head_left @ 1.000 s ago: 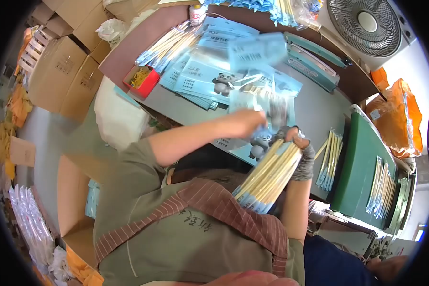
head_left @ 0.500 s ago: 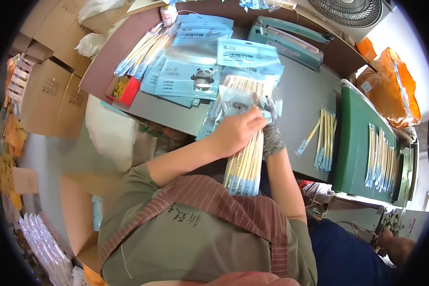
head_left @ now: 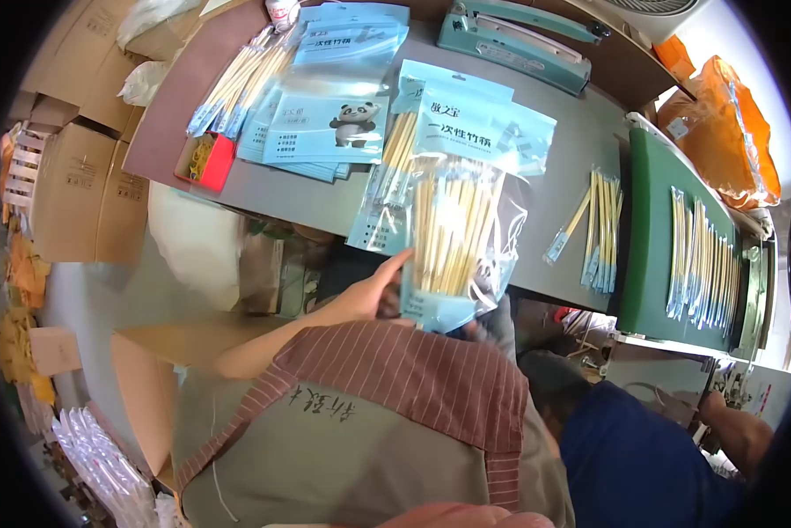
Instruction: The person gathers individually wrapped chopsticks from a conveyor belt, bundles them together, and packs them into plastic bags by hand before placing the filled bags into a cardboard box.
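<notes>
Grey table [head_left: 554, 150] curves across the far side of the view, with cardboard boxes [head_left: 83, 189] off to the left and a green board [head_left: 646, 229] at the right. A clear-fronted blue pouch [head_left: 457, 128] full of wooden sticks [head_left: 446, 231] lies between the two hands and the table, its long axis running away from the body with a slight lean to the right at the far end. Its printed header points away; its lower end is towards the apron [head_left: 395, 365].

The left hand [head_left: 369, 295] is at the lower left side of the pouch, fingers narrow along that edge and holding it. The right hand [head_left: 499, 327] is just beside the lower right corner, mostly hidden, so how its fingers are set cannot be told. Both hands are near the lower end; the header is well apart from them.

Left of the pouch, partly under it, is another filled pouch [head_left: 382, 207], and farther left a pile of blue pouches [head_left: 321, 141]. Loose sticks [head_left: 601, 233] lie to the right, before the green board.
</notes>
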Available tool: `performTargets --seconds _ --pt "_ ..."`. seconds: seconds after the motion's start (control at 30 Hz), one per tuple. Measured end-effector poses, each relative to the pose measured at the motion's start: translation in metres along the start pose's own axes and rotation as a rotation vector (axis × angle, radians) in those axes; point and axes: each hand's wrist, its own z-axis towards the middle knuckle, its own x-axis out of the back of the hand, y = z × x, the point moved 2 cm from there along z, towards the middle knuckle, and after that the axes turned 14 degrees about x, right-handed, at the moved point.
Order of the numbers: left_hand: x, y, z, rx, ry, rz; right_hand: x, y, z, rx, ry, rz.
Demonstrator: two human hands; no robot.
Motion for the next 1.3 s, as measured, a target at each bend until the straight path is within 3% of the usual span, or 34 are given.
performTargets --seconds 0.03,0.07,0.1,0.13,0.17,0.2,0.3,0.37,0.57,0.67,0.7,0.77,0.8,0.87,0.9,0.97,1.03,1.1,1.17,1.23,1.3 --pt "-0.005 0.01 0.002 0.003 0.0 -0.001 -0.004 0.0 0.02 0.116 -0.064 -0.032" --pt "-0.007 0.037 0.002 -0.212 0.148 0.035 -0.002 -0.016 0.028 0.115 -0.075 -0.687" --pt "0.0 0.064 0.004 -0.32 0.256 0.041 -0.032 -0.04 0.059 0.327 0.11 -0.37" --pt "0.006 0.09 0.005 -0.422 0.373 0.055 -0.028 -0.073 0.083 0.359 0.007 -0.998" --pt "0.019 0.114 0.008 -0.407 0.451 0.037 -0.032 -0.096 0.113 0.216 0.046 -1.115" --pt "0.029 0.142 0.011 -0.428 0.458 -0.017 -0.029 -0.109 0.141 0.125 0.065 -1.165" --pt "0.05 0.195 0.026 -0.515 0.431 -0.149 -0.027 -0.131 0.19 0.382 0.058 -1.25" --pt "0.052 0.21 0.02 -0.522 0.412 -0.17 -0.03 -0.153 0.199 0.271 0.056 -1.235" --pt "0.067 0.231 0.022 -0.51 0.419 -0.078 -0.023 -0.181 0.212 0.208 0.095 -1.179" --pt "0.066 0.248 0.024 -0.531 0.434 -0.115 -0.049 -0.197 0.218 0.768 0.1 -1.517" --pt "0.066 0.251 0.025 -0.535 0.434 -0.111 -0.055 -0.204 0.222 0.773 0.103 -1.517" --pt "0.068 0.256 0.027 -0.555 0.412 -0.179 -0.072 -0.216 0.226 1.286 -0.308 -1.538" --pt "0.068 0.259 0.027 -0.558 0.411 -0.177 -0.072 -0.219 0.227 1.289 -0.306 -1.54" --pt "0.069 0.26 0.027 -0.51 0.428 -0.213 -0.076 -0.213 0.229 1.261 -0.656 -1.827" --pt "0.071 0.259 0.027 -0.508 0.429 -0.214 -0.073 -0.211 0.229 1.26 -0.657 -1.825" --pt "0.073 0.258 0.027 -0.543 0.383 -0.235 -0.055 -0.206 0.235 0.813 -0.571 -2.169" --pt "0.073 0.258 0.023 -0.51 0.38 -0.198 -0.048 -0.214 0.228 0.755 -0.573 -2.165" --pt "0.07 0.258 0.022 -0.482 0.382 -0.169 -0.039 -0.215 0.224 0.463 -0.514 -2.064" --pt "0.067 0.259 0.023 -0.5 0.335 -0.117 -0.04 -0.217 0.217 0.462 -0.521 -2.074" --pt "0.066 0.264 0.024 -0.508 0.332 -0.095 -0.04 -0.221 0.218 0.319 -0.503 -2.116" --pt "0.067 0.272 0.025 -0.521 0.331 -0.075 -0.036 -0.225 0.222 0.373 -0.506 -2.099"
